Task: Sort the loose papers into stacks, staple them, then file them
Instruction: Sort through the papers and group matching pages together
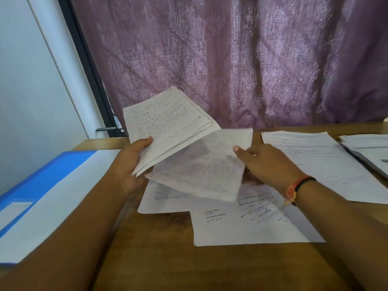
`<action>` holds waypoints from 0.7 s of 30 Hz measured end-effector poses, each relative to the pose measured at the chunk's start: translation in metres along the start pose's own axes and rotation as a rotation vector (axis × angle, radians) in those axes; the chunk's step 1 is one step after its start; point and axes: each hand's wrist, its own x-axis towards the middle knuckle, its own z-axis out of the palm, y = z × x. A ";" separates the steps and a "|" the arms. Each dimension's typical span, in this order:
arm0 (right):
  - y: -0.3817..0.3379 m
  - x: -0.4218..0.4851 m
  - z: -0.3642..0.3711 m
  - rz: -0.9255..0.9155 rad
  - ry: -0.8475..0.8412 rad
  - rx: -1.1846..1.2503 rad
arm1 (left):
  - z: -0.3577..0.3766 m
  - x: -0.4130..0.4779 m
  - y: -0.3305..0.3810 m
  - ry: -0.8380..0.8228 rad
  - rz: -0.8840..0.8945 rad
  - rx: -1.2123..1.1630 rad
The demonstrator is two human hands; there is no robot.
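My left hand [130, 162] grips a stack of handwritten lined sheets [168, 124], lifted above the wooden table [159, 259] and tilted up toward the curtain. My right hand [266, 162] pinches a single blurred handwritten sheet [205, 166] by its right edge, thumb on top, just below and to the right of the stack. Under both lie loose printed sheets [241, 225] flat on the table, partly hidden by the held papers.
A blue and white file box [48, 196] stands at the table's left edge. A printed sheet [319, 160] lies at the right, with a thicker paper pile [369, 152] beyond it at the far right. A purple curtain [231, 59] hangs behind the table.
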 end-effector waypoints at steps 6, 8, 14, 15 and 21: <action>-0.014 -0.012 -0.005 -0.198 0.053 -0.489 | -0.005 0.002 0.003 -0.050 -0.026 -0.029; -0.012 -0.010 0.001 -0.331 -0.114 -0.495 | -0.007 0.003 0.004 -0.055 -0.026 -0.020; -0.016 -0.019 0.014 -0.203 -0.516 -0.766 | -0.011 0.006 0.004 -0.081 0.002 -0.025; -0.019 -0.021 0.015 -0.200 -0.476 -0.798 | -0.013 0.007 0.004 -0.096 0.000 -0.040; -0.026 -0.030 0.016 -0.279 -0.217 -0.874 | -0.020 0.012 0.008 -0.145 -0.045 -0.027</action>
